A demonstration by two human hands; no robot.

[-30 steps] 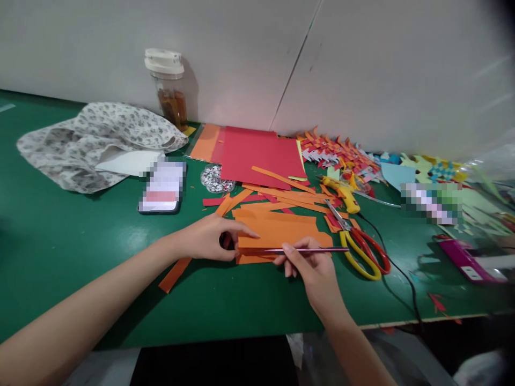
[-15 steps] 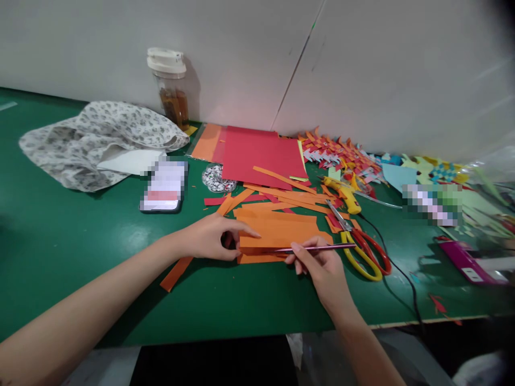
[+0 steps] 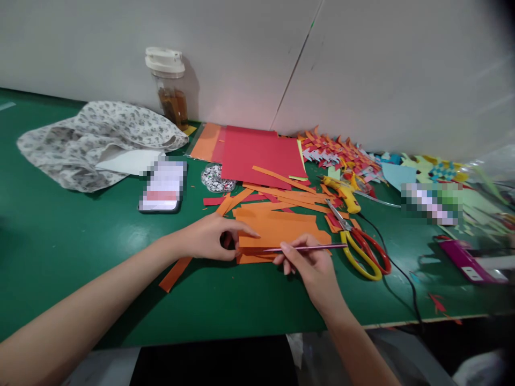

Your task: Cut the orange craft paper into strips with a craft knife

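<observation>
Just below frame centre, the left hand pinches folded orange paper between its fingers; the right hand, further right, grips a pencil-like purple stick.

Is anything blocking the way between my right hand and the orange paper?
Nothing visible does: your right hand is at the orange paper, holding a thin purple stick over it. The scissors lie to the right, out of the way.
</observation>
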